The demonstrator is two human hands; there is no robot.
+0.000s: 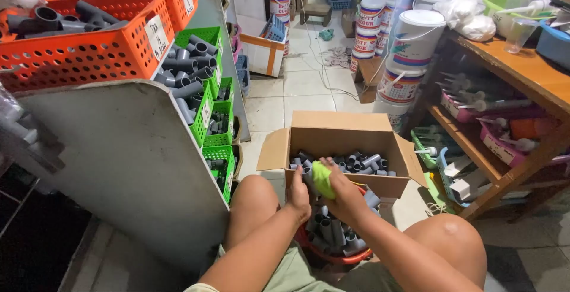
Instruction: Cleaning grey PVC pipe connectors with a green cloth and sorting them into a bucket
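Observation:
I sit with my knees apart over a red basin (332, 257) full of grey pipe fittings. My left hand (298, 197) is closed around one grey pipe fitting (307, 176) and holds it just above the basin. My right hand (339, 190) presses a yellow-green cloth (322, 180) against that fitting. Right behind my hands stands an open cardboard box (344, 135) on the tiled floor, and more grey fittings (356, 162) lie inside it.
A grey shelf unit (127, 161) on my left carries orange baskets (89, 54) and green baskets (214, 120) of fittings. On the right a wooden table (522, 72) holds pink trays. Stacked paint buckets (409, 48) stand behind the box.

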